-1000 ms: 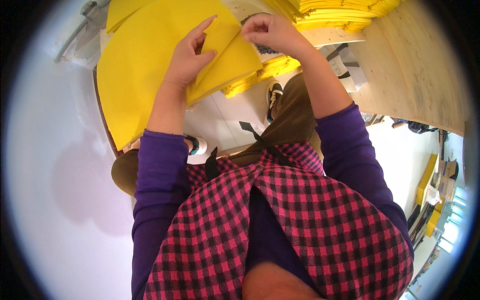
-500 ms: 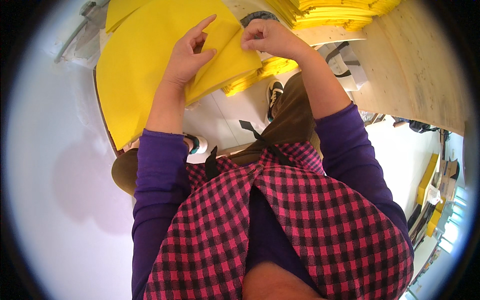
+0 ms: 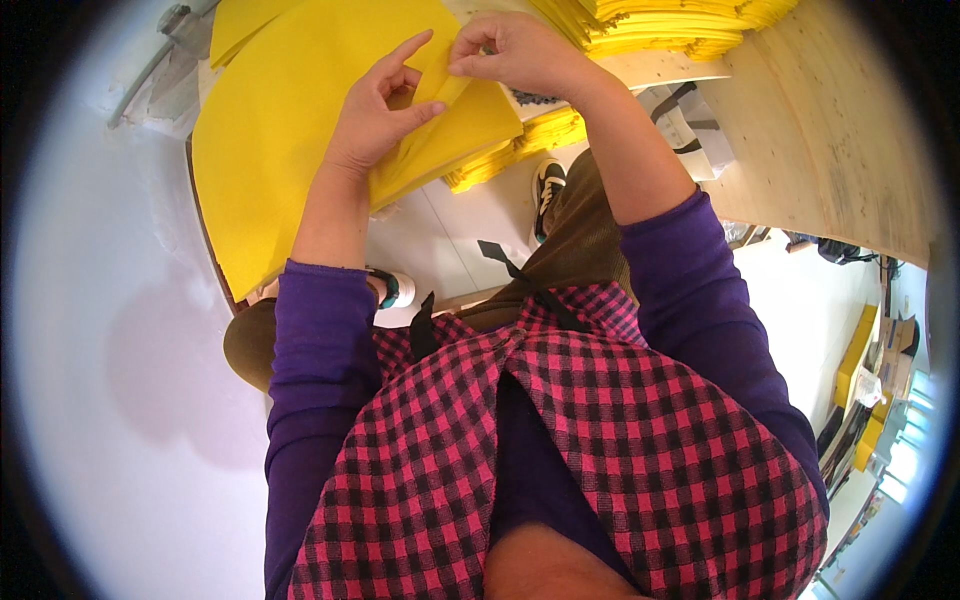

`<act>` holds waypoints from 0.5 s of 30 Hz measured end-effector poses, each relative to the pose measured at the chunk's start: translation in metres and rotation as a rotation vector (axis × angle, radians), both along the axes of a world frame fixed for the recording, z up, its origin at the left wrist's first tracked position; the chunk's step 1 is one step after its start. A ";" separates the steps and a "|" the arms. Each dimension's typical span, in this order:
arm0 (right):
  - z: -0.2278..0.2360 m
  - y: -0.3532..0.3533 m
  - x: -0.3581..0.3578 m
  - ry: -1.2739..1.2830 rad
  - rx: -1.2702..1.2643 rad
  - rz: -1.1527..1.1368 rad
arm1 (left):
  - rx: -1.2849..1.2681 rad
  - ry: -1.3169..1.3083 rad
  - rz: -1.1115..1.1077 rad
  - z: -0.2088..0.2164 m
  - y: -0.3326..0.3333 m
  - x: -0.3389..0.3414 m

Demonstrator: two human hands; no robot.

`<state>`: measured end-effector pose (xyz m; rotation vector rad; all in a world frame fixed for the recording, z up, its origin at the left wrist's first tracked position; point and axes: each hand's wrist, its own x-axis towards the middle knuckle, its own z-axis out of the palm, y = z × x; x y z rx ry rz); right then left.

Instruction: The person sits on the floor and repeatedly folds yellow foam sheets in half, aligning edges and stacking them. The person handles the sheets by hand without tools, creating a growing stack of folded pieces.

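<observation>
A large yellow fabric sheet point(image 3: 270, 130), felt-like, lies spread in front of me at the upper left. My left hand point(image 3: 385, 105) rests over its right part, fingers apart and thumb stretched to the right, near a raised crease in the fabric. My right hand point(image 3: 510, 50) is just to the right and slightly higher, above the sheet's right edge. Its thumb and forefinger are pinched together close to the crease. What lies between those fingertips is too small to make out. A dark, fuzzy-looking item point(image 3: 533, 98) shows partly below my right hand.
Stacked yellow sheets point(image 3: 660, 30) lie at the upper right, with more yellow layers point(image 3: 520, 150) below the work surface. A wooden panel point(image 3: 830, 150) rises on the right. A white bag with dark handles point(image 3: 690, 130) hangs near it. A pale wall point(image 3: 110, 330) stands left.
My right hand has moved left and slightly up, closer to my left hand, still pinched. My left thumb has shifted slightly to the right; the left hand otherwise stays in place.
</observation>
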<state>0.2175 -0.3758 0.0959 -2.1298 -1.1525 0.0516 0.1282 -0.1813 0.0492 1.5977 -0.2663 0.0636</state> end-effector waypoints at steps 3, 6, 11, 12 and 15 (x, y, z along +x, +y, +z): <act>-0.006 -0.002 -0.003 0.094 0.105 -0.093 | -0.030 0.007 -0.001 0.000 0.000 0.000; -0.014 -0.018 -0.007 0.262 0.186 -0.219 | -0.060 0.009 0.002 -0.001 0.002 0.000; -0.032 -0.044 -0.009 0.383 0.063 -0.051 | -0.091 0.023 0.004 -0.007 0.003 0.003; -0.036 -0.045 -0.010 0.349 0.066 -0.016 | -0.073 0.014 0.010 -0.007 0.004 0.004; -0.044 -0.046 -0.012 0.293 0.017 -0.009 | -0.102 0.016 -0.011 -0.008 0.003 0.004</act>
